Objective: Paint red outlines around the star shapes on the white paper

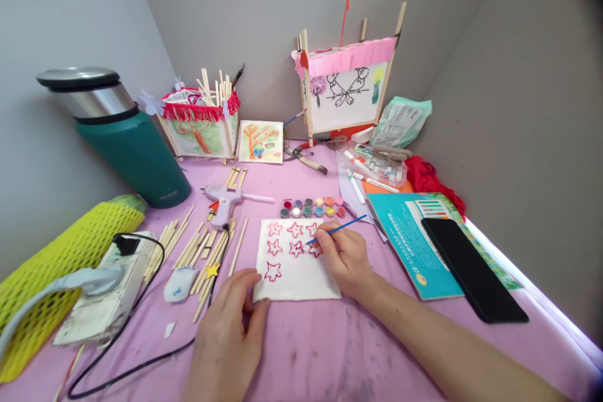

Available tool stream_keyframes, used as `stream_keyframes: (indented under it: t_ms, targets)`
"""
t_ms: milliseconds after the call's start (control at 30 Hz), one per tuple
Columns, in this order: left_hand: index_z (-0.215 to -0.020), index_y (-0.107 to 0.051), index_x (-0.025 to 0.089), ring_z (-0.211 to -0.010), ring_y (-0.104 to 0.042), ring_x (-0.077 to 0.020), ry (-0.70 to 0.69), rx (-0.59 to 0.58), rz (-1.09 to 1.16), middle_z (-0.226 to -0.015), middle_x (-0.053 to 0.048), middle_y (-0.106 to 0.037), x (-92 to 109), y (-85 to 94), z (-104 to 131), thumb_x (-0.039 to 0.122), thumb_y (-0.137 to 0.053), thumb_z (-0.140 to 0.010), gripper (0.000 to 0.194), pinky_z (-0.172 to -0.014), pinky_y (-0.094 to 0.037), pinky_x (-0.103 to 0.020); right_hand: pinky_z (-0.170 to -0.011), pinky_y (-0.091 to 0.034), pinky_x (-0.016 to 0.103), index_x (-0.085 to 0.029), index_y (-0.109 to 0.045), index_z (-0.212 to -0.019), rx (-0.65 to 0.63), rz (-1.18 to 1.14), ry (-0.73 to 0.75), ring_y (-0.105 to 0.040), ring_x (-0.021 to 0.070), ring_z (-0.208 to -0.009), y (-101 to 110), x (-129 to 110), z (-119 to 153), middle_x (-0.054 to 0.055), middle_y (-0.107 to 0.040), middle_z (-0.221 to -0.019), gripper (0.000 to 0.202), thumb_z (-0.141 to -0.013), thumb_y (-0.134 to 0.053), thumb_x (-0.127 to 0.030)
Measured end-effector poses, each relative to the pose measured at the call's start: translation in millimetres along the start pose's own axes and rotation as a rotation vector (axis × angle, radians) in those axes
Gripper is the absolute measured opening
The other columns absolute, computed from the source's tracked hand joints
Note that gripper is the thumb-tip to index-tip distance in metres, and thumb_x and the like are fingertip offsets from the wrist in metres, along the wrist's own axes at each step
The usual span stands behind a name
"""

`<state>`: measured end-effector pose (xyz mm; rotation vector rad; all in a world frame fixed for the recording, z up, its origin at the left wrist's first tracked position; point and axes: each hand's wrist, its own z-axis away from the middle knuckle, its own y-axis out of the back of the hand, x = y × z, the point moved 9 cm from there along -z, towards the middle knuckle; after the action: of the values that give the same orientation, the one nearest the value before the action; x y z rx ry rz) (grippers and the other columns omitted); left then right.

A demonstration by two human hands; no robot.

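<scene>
While the right hand (346,260) pinches a blue brush (346,225), its fingers overlap the red star outlines (296,249) on the white panel (306,286); contact could smear them if wet, which cannot be confirmed. The left hand (230,320), thumb and fingers parted, touches the panel's near-left corner; light pressure risks slippage across the surface (301,352). Paint pots (308,211) just beyond risk being knocked by a careless reach.

We seem to be at a craft corner, with paint pots (308,203), a glue gun (225,201), wooden sticks (186,246) and markers (354,186) spread over a cloth-covered bench (301,352) between grey walls (235,6).
</scene>
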<state>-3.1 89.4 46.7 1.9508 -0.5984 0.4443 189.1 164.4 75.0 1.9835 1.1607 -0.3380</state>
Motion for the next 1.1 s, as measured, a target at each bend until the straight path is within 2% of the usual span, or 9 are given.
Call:
stream_keyframes:
  t_ms: [267, 533, 767, 1100]
  targets:
    - [-0.104, -0.056, 0.022, -0.068, -0.06, -0.014, -0.011, -0.008, -0.015, -0.096, -0.004, -0.063, -1.8, -1.4, 1.5, 0.029, -0.049, -0.084, 0.022, -0.065, -0.05, -0.028, -0.057, -0.044, 0.026, -0.02, -0.053, -0.069, 0.027, 0.007, 0.013, -0.058, 0.0128, -0.058, 3.3, -1.3, 0.2, 0.002, -0.064, -0.069, 0.025, -0.093, -0.044, -0.022]
    - [-0.104, -0.055, 0.022, -0.068, -0.059, -0.0141, -0.008, -0.016, -0.019, -0.095, -0.005, -0.063, -1.1, -1.9, 0.5, 0.029, -0.049, -0.084, 0.023, -0.064, -0.051, -0.029, -0.058, -0.045, 0.026, -0.02, -0.055, -0.072, -0.01, -0.002, 0.018, -0.059, 0.0131, -0.06, -1.5, -1.4, 0.8, 0.003, -0.064, -0.07, 0.024, -0.093, -0.045, -0.022]
    - [-0.104, -0.055, 0.022, -0.067, -0.059, -0.014, -0.003, -0.015, -0.015, -0.096, -0.005, -0.062, -2.0, -1.5, 2.1, 0.03, -0.048, -0.084, 0.022, -0.063, -0.05, -0.028, -0.059, -0.044, 0.027, -0.02, -0.055, -0.073, 0.023, 0.01, 0.047, -0.06, 0.0135, -0.06, 2.6, -5.3, 0.2, 0.003, -0.065, -0.072, 0.023, -0.093, -0.044, -0.02]
    - [-0.105, -0.054, 0.023, -0.069, -0.059, -0.0135, -0.014, -0.014, -0.024, -0.096, -0.004, -0.062, -0.9, -1.6, 1.1, 0.028, -0.049, -0.085, 0.022, -0.064, -0.05, -0.028, -0.061, -0.043, 0.027, -0.019, -0.054, -0.071, 0.005, 0.013, 0.039, -0.059, 0.0142, -0.062, -0.6, -3.1, 1.2, 0.004, -0.065, -0.072, 0.022, -0.092, -0.046, -0.02]
